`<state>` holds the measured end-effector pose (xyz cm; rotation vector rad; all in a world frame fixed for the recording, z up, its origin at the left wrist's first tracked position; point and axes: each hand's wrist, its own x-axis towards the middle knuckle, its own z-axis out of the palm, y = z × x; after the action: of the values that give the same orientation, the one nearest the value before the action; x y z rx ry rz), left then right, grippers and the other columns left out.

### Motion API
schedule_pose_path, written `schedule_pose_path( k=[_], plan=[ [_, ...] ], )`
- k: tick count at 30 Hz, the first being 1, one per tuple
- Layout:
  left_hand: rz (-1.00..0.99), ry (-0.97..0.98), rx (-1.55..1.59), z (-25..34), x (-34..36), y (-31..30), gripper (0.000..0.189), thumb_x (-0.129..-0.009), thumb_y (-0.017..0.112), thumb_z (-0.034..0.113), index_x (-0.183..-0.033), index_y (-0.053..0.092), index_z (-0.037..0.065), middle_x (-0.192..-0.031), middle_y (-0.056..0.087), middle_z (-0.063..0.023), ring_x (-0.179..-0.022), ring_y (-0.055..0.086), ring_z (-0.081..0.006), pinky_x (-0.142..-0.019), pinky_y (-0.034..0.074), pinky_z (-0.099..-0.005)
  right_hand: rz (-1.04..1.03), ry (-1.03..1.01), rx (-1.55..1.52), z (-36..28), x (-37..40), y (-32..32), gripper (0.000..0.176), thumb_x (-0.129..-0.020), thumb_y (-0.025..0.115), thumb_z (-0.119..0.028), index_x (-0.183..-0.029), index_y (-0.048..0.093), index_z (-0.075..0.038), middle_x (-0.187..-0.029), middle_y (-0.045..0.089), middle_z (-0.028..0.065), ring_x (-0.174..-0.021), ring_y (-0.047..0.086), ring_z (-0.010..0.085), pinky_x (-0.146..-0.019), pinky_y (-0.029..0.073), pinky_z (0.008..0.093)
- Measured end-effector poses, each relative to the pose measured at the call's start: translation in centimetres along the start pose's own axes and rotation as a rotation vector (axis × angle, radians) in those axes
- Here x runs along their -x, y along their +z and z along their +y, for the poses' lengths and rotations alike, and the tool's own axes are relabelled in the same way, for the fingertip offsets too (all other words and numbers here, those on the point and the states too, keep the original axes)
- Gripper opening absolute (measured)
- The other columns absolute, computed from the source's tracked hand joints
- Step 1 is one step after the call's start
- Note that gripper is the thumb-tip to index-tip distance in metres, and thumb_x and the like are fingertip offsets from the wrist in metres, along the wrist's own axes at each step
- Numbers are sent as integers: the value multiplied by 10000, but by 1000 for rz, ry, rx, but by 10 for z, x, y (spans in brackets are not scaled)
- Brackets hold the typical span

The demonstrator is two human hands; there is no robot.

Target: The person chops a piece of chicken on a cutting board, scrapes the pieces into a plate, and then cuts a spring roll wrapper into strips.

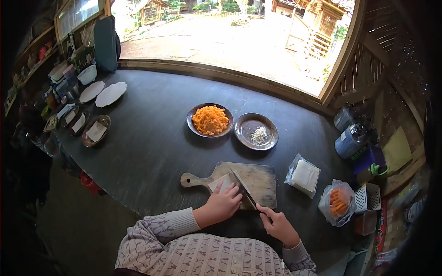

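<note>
My left hand (223,201) presses its bent fingers down on a pale, flat stack of wrapper sheets (217,184) lying on the wooden cutting board (264,177). In my right hand (277,225) is the handle of a kitchen knife (243,189). Its blade points away from me and lies along the right edge of the sheets, close by the left fingertips. Beyond the board, a brown plate (242,134) holds thin white shreds (259,135). Beside it stands a bowl (191,127) heaped with diced orange pieces (210,119).
Right of the board lie a plastic packet of square wrappers (305,177) and a bag of carrots (338,203). White baskets (368,197) and containers line the right edge. At the far left are white plates (111,94) and brown dishes (96,131). A window frame (207,73) borders the table's back.
</note>
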<state>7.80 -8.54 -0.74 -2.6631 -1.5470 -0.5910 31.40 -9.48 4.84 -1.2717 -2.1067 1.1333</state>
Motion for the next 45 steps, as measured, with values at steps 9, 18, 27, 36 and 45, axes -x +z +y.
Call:
schedule_pose_path(
  k=[9, 18, 27, 36, 45],
  plan=[
    [-22, -23, -19, 3, 0, -3, 335, -926, 564, 326, -1130, 586, 63, -1298, 530, -157, -1275, 488, -313, -1052, 347, -576, 20, -19, 59, -6, 14, -3, 335, -918, 580, -77, -1253, 598, -77, -701, 604, 234, -553, 633, 330, -528, 475, 357],
    [-74, -32, -15, 4, -2, -5, 400, -926, 552, 343, -1198, 578, 51, -1321, 518, -158, -1280, 479, -321, -1059, 334, -561, 38, -18, 28, 6, 36, -9, 342, -903, 602, -77, -1245, 611, -79, -731, 629, 225, -549, 638, 298, -533, 478, 332],
    [-105, -5, 17, 0, -2, -11, 457, -899, 596, 414, -1192, 582, 63, -1338, 509, -155, -1293, 464, -317, -1031, 379, -545, 11, 29, 79, 10, 34, -7, 348, -889, 605, -78, -1235, 620, -99, -739, 645, 209, -609, 670, 320, -542, 496, 348],
    [-108, -29, 88, -3, -3, -12, 369, -911, 593, 370, -1144, 596, 83, -1319, 530, -130, -1286, 465, -299, -1015, 386, -537, 68, -79, -12, 20, 11, 7, 353, -894, 600, -63, -1245, 609, -89, -724, 624, 236, -543, 650, 268, -533, 478, 327],
    [-102, -57, 108, -19, -1, -18, 325, -916, 586, 322, -1167, 620, 118, -1309, 543, -122, -1272, 489, -276, -1027, 367, -538, 105, 43, -62, 12, 6, 7, 340, -907, 604, -56, -1247, 608, -51, -713, 609, 245, -522, 626, 200, -534, 466, 298]
  ],
)
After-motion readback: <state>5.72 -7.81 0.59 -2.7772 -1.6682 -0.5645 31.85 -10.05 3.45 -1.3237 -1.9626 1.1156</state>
